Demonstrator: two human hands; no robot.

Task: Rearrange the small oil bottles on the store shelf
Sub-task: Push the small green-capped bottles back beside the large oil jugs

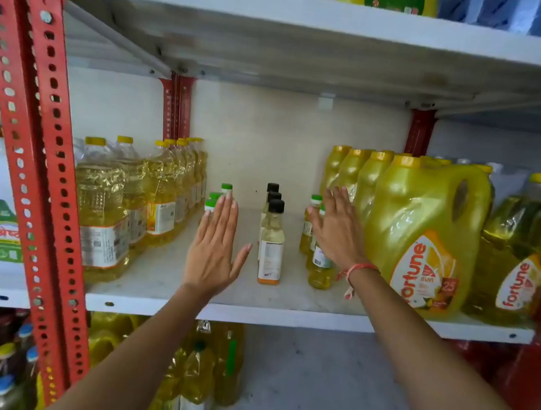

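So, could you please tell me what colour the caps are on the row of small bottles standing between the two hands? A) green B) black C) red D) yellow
B: the three small bottles in the middle row, between the left hand and the right hand, have black caps.

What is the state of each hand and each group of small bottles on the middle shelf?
Left hand: open, flat, holding nothing.
Right hand: open, flat, holding nothing.
Black-capped bottles: upright, capped, in a row.
Left green-capped bottles: upright, capped.
Right green-capped bottles: upright, partly hidden.
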